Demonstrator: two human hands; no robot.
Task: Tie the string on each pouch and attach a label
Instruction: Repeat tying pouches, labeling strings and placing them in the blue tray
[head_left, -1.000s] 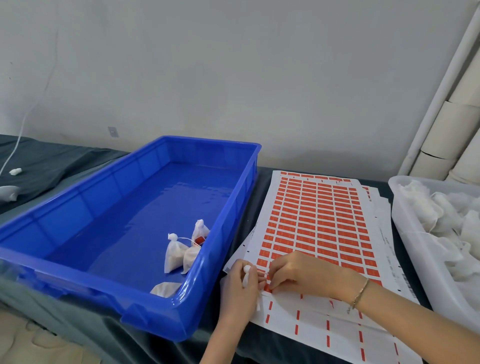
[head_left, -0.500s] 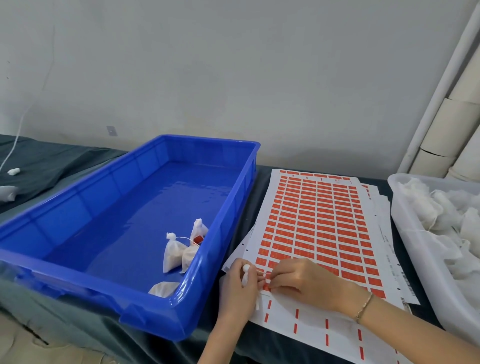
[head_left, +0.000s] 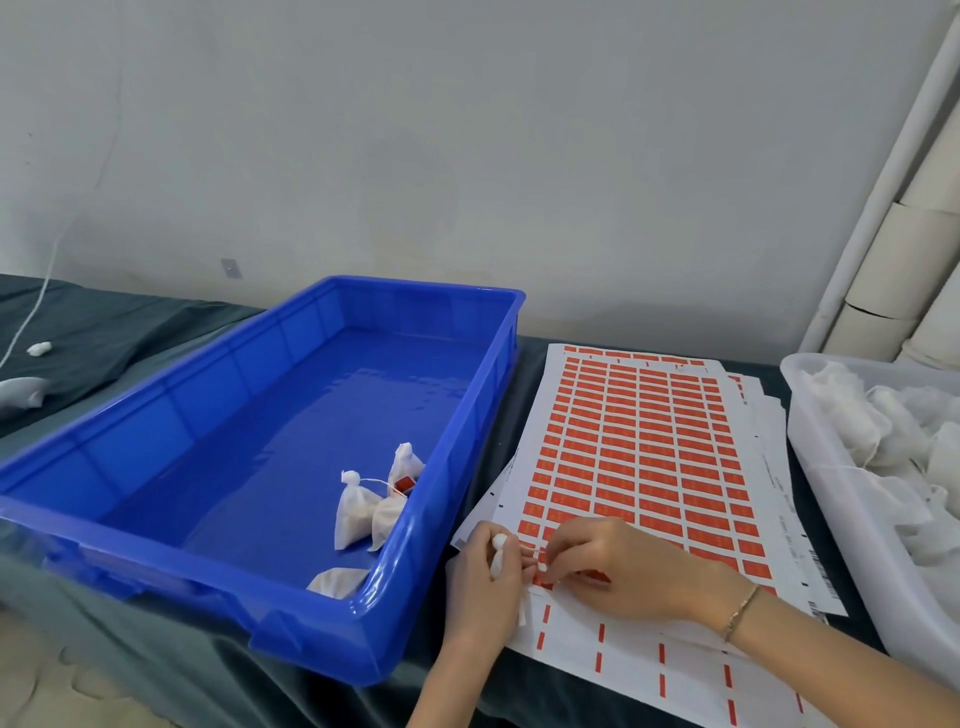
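- Tearing is the likeliest slip: your right hand (head_left: 613, 566) pinches an orange label (head_left: 543, 570) at the near-left corner of the label sheet (head_left: 644, 452), and a hurried peel could rip it or fold it onto itself.
- Your left hand (head_left: 480, 592) has its grip curled round a small white pouch (head_left: 498, 545), just above the sheet's near-left edge; slacken it and the pouch drops to the worktop (head_left: 506, 431).
- Finished pouches (head_left: 356, 512) lie in the near-right corner of the blue bin (head_left: 156, 571); the white tray (head_left: 831, 493) on the right is cut off.
- Hidden behind your fingers: the pouch's string and knot, so whether it is tied cannot be told; the label itself barely shows.
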